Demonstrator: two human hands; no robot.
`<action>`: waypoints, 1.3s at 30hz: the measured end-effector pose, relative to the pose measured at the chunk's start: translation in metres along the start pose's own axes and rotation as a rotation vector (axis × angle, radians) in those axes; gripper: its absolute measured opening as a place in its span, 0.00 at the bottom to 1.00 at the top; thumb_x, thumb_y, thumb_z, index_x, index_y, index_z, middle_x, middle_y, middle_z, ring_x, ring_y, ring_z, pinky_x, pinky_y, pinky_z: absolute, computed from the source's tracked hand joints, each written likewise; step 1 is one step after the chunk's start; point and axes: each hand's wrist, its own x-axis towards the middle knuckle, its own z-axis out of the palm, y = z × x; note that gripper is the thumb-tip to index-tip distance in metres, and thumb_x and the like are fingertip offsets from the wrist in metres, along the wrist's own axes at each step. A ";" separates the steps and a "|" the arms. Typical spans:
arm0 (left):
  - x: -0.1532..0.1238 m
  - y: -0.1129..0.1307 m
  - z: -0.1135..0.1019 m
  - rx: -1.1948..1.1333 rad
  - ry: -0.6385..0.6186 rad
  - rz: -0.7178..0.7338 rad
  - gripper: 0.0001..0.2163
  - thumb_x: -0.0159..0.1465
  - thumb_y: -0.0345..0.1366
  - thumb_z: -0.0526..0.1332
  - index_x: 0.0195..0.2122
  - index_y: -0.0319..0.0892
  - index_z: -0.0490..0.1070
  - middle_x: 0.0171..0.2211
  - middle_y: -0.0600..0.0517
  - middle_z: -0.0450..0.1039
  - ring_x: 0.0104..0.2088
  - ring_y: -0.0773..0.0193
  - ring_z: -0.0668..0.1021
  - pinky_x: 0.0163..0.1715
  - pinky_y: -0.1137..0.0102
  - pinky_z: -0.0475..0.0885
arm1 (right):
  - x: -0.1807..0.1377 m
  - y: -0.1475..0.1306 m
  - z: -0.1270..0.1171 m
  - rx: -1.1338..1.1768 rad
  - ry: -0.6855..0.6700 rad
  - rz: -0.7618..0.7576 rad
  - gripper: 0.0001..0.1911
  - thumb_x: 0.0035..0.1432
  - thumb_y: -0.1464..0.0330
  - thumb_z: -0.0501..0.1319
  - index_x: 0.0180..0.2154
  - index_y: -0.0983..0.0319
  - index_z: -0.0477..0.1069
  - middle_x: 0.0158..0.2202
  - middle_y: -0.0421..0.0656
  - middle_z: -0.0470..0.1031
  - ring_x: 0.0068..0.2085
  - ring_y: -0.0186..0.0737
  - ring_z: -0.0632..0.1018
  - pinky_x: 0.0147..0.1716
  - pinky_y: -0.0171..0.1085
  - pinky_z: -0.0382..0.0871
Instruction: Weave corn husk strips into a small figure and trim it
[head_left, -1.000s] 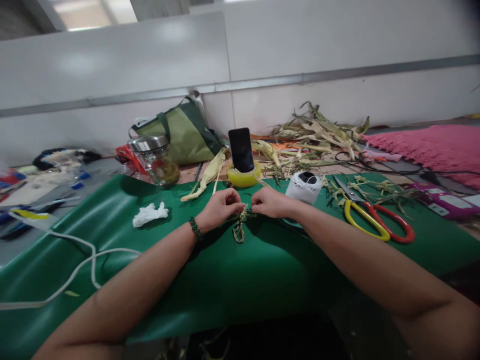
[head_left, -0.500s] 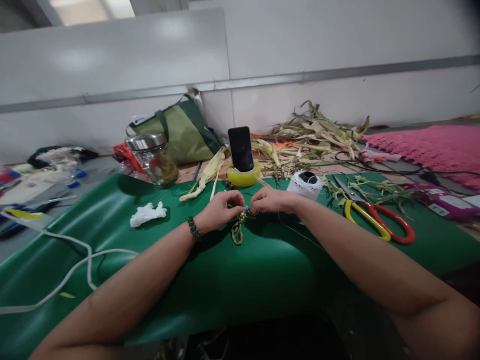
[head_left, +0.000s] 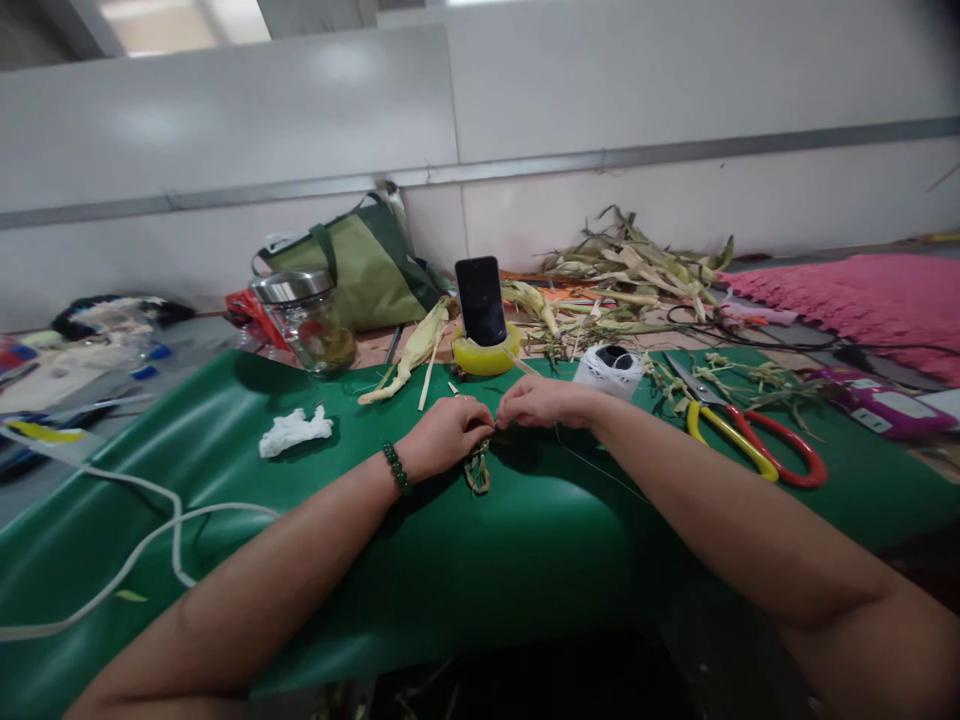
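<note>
My left hand [head_left: 444, 437], with a green bead bracelet [head_left: 397, 467] at the wrist, is closed in a pinch at the top of a small knotted corn husk piece [head_left: 477, 473]. The piece hangs below the fingers in a loop over the green mat [head_left: 540, 560]. Close beside it, my right hand [head_left: 538, 400] has its fingertips pinched together on a thin thread, and the two hands' fingertips almost meet. A fine white thread [head_left: 600, 466] trails from under the right hand towards the forearm. Behind that hand stands a white thread spool [head_left: 609, 372], partly covered.
Scissors [head_left: 731, 425] with yellow and red handles lie at right among husk scraps. A phone [head_left: 481, 300] leans in a yellow tape roll [head_left: 480, 358]. A glass jar [head_left: 306, 320], a crumpled tissue [head_left: 296, 432], a husk pile [head_left: 637, 255] and a white cord [head_left: 178, 530] surround the work.
My left hand has turned slightly and its fingers have closed down over the husk piece. The right fingertips have drawn together, and the small thread loop between the hands no longer shows.
</note>
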 end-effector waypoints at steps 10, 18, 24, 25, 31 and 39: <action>0.002 -0.002 -0.007 -0.294 0.075 -0.128 0.06 0.58 0.34 0.58 0.26 0.41 0.70 0.25 0.53 0.76 0.27 0.65 0.74 0.29 0.71 0.68 | -0.006 0.006 -0.009 -0.668 0.284 -0.137 0.09 0.52 0.74 0.60 0.33 0.61 0.78 0.33 0.46 0.77 0.33 0.40 0.73 0.29 0.34 0.58; 0.005 0.001 -0.006 -0.337 0.094 -0.104 0.04 0.56 0.34 0.60 0.26 0.40 0.71 0.26 0.52 0.75 0.29 0.65 0.74 0.32 0.70 0.67 | -0.005 0.003 0.006 -0.443 0.427 -0.459 0.14 0.49 0.77 0.60 0.38 0.62 0.78 0.38 0.43 0.78 0.38 0.38 0.75 0.36 0.32 0.64; 0.006 0.001 -0.005 -0.374 0.107 -0.107 0.05 0.56 0.34 0.61 0.26 0.39 0.71 0.26 0.52 0.75 0.28 0.65 0.73 0.30 0.71 0.67 | 0.009 0.008 0.012 -0.411 0.294 -0.388 0.04 0.49 0.71 0.64 0.27 0.64 0.77 0.26 0.40 0.76 0.30 0.34 0.73 0.31 0.32 0.62; 0.006 0.001 -0.005 -0.375 0.107 -0.110 0.04 0.55 0.35 0.61 0.26 0.39 0.71 0.26 0.53 0.75 0.28 0.65 0.73 0.30 0.71 0.67 | 0.009 0.008 0.012 -0.386 0.297 -0.368 0.04 0.49 0.71 0.64 0.26 0.64 0.76 0.24 0.39 0.74 0.28 0.33 0.72 0.29 0.32 0.61; 0.007 0.000 -0.004 -0.365 0.087 -0.124 0.03 0.55 0.32 0.60 0.25 0.40 0.71 0.24 0.53 0.75 0.27 0.66 0.73 0.29 0.71 0.66 | 0.005 -0.001 0.013 0.049 0.230 -0.158 0.04 0.48 0.75 0.58 0.24 0.63 0.68 0.15 0.33 0.63 0.15 0.27 0.63 0.16 0.29 0.55; 0.006 0.000 -0.003 -0.418 0.104 -0.104 0.04 0.56 0.33 0.60 0.25 0.40 0.70 0.25 0.53 0.74 0.28 0.66 0.73 0.30 0.71 0.68 | 0.007 0.005 0.011 -0.065 0.194 -0.318 0.10 0.46 0.66 0.67 0.31 0.65 0.72 0.13 0.28 0.53 0.18 0.24 0.54 0.20 0.30 0.44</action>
